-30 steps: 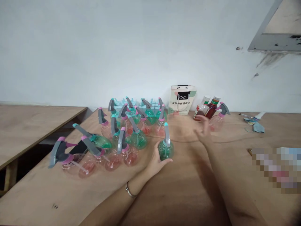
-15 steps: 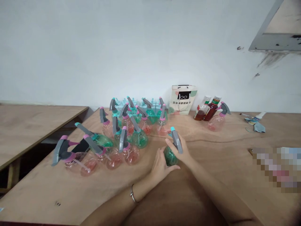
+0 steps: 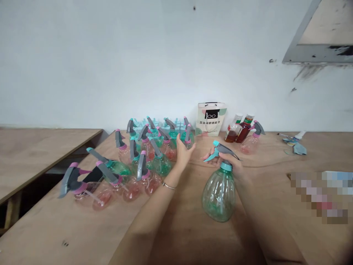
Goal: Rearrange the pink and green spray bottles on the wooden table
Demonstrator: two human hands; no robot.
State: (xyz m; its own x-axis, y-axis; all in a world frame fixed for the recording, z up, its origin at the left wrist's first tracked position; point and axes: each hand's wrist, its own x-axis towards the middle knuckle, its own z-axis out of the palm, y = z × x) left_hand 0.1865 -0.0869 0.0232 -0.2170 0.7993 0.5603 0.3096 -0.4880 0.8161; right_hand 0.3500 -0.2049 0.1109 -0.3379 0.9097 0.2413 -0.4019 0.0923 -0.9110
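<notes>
In the head view, the surface's point(image 3: 275, 176) edge runs left of the sprayers point(image 3: 161, 165), bare room right. There the right hand point(image 3: 234, 162) wraps its fingers round the green bottle's point(image 3: 219, 197) neck; the left hand point(image 3: 183, 152), on it earlier, spreads its fingers by the back sprayers point(image 3: 188, 134)

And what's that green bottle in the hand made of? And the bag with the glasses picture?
The green bottle looks like glossy plastic: see-through, with bright shiny streaks. The bag looks like smooth paper or card, with flat sides and crisp edges; I can't tell if it's coated.
</notes>
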